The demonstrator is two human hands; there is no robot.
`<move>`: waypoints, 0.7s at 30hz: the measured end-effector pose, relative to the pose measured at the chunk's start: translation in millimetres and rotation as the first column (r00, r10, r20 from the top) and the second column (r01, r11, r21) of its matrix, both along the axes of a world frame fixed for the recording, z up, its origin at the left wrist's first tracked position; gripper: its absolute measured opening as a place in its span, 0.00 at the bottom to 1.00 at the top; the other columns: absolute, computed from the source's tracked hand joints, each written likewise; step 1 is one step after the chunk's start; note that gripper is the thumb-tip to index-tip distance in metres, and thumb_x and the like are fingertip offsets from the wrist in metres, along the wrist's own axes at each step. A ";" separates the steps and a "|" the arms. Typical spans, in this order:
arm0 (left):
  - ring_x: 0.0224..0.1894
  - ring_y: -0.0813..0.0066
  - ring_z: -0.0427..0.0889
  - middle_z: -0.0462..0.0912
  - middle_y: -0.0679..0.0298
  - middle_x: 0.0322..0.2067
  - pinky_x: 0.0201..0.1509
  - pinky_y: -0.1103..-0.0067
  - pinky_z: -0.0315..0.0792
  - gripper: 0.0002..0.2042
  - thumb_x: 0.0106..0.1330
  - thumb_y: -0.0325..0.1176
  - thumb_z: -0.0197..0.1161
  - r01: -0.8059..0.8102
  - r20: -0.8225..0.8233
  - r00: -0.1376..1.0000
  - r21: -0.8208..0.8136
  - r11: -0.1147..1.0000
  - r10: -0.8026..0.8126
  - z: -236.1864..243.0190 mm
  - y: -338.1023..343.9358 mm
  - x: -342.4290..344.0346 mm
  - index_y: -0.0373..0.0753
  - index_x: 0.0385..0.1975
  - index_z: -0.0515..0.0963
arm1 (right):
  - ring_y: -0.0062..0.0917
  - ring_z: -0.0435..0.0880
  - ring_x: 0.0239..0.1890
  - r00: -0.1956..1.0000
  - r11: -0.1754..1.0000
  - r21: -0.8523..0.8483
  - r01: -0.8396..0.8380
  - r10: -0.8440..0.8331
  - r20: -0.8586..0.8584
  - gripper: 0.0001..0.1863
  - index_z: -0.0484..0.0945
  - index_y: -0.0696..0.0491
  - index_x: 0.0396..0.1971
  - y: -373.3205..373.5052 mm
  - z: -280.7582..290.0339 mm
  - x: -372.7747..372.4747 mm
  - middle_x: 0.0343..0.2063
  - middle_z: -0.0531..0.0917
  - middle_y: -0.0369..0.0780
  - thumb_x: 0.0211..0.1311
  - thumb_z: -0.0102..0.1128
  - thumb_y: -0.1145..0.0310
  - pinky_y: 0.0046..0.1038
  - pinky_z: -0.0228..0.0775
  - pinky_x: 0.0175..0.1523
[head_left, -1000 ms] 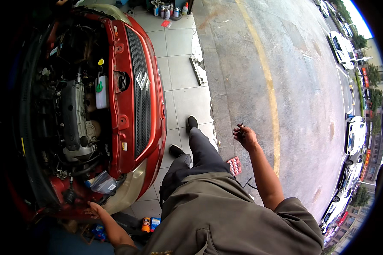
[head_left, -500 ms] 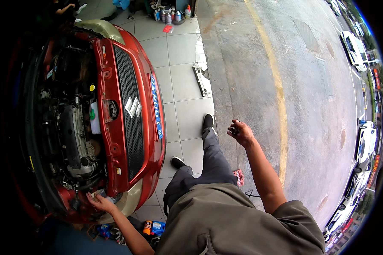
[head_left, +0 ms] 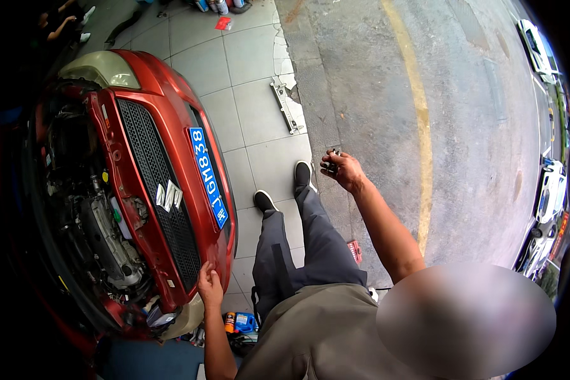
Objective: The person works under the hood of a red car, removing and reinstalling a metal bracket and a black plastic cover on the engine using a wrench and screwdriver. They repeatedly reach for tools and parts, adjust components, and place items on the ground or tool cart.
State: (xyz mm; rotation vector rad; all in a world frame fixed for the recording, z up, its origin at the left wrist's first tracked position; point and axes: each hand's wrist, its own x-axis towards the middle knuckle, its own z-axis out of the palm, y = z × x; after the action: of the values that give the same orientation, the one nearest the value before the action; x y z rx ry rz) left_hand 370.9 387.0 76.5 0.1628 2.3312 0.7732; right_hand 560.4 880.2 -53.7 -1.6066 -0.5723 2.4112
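My left hand (head_left: 210, 286) is at the front corner of the red car (head_left: 161, 136), close to its bumper and headlight. Its fingers are loosely stretched, with nothing seen in them; whether they touch the paint I cannot tell. Out over the ground to the right, my right hand (head_left: 344, 172) has curled fingers around small dark pieces (head_left: 329, 166), partly hidden, their kind unclear. The car's hood is up, baring the engine (head_left: 111, 244) behind the black grille (head_left: 149, 145).
A metal bar-like part (head_left: 285, 106) lies at the edge of the tiles (head_left: 209, 117). By my leg is a red tool case (head_left: 354, 251). An orange bottle (head_left: 230, 322) and a blue jug (head_left: 245, 322) stand near the bumper. Another person (head_left: 66, 26) is at the far left.
My left hand has left the engine bay's edge and moved right, to the outside of the bumper. My view has shifted; the right hand still holds the dark pieces.
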 end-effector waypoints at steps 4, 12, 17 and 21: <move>0.44 0.67 0.86 0.84 0.52 0.49 0.50 0.75 0.77 0.18 0.72 0.32 0.56 0.035 0.225 0.974 -0.095 0.995 -0.013 -52.8 -16.6 -0.4 0.32 0.59 0.73 | 0.28 0.85 0.40 0.954 0.984 0.039 -0.173 0.158 0.254 0.09 0.76 0.55 0.45 29.4 -53.6 -7.2 0.39 0.85 0.40 0.69 0.59 0.70 0.37 0.82 0.48; 0.34 0.80 0.79 0.84 0.64 0.41 0.37 0.81 0.75 0.15 0.75 0.34 0.54 -0.269 0.440 0.798 -0.353 0.896 0.412 -143.7 -83.0 13.9 0.38 0.57 0.75 | 0.21 0.79 0.28 0.459 0.494 0.203 -0.845 0.480 0.748 0.11 0.81 0.61 0.35 45.8 -229.7 -21.3 0.29 0.84 0.38 0.63 0.67 0.67 0.28 0.72 0.35; 0.33 0.74 0.81 0.83 0.62 0.38 0.35 0.78 0.77 0.14 0.75 0.35 0.51 -0.207 0.424 0.713 -0.633 0.746 0.558 -135.2 -137.6 37.9 0.36 0.52 0.76 | 0.33 0.87 0.36 0.575 0.754 0.115 -0.647 0.382 0.724 0.19 0.84 0.61 0.44 27.7 -379.5 -39.8 0.34 0.88 0.47 0.58 0.69 0.61 0.35 0.76 0.44; 0.34 0.75 0.81 0.83 0.62 0.34 0.35 0.77 0.78 0.12 0.73 0.33 0.52 -0.171 0.316 0.666 -0.817 0.550 0.676 -135.0 -140.9 74.2 0.34 0.47 0.79 | 0.27 0.85 0.34 0.559 0.807 0.081 -0.585 0.328 0.762 0.21 0.83 0.60 0.47 18.8 -483.3 -64.0 0.33 0.88 0.44 0.59 0.70 0.62 0.31 0.76 0.42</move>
State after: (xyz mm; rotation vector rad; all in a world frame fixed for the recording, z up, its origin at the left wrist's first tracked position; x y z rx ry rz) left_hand 445.1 246.1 -58.5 -0.9790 1.8367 -0.0152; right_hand 496.4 899.0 -537.0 -2.4491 -1.6341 1.6572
